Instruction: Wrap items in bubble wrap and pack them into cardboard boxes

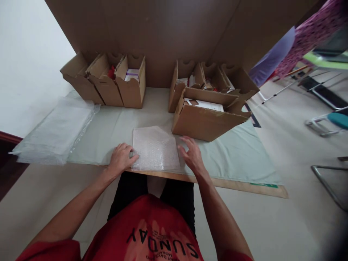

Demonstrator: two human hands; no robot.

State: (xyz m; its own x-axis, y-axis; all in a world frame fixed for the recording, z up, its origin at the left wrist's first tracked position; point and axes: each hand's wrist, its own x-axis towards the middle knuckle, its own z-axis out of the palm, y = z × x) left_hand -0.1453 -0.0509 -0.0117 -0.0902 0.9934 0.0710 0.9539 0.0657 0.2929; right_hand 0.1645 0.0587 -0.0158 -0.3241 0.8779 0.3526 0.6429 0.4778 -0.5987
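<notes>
A clear bubble-wrap sheet (154,148) lies flat near the front edge of the table, between my hands. My left hand (122,156) rests at its left edge, thumb lying on the plastic and fingers apart. Just off the right edge is my right hand (190,152), its fingers spread and nothing in them. The nearest cardboard box (208,121) stands just beyond my right hand, with white cards or papers inside. At the table's left end lies a stack of clear bubble-wrap sheets (54,130).
Cardboard file boxes (130,90) stand at the back left, and more cardboard boxes (183,90) at the back right, some holding papers. A tall cardboard panel (157,40) rises behind them. A person in pink patterned clothing (307,43) is at the far right, near metal-framed furniture.
</notes>
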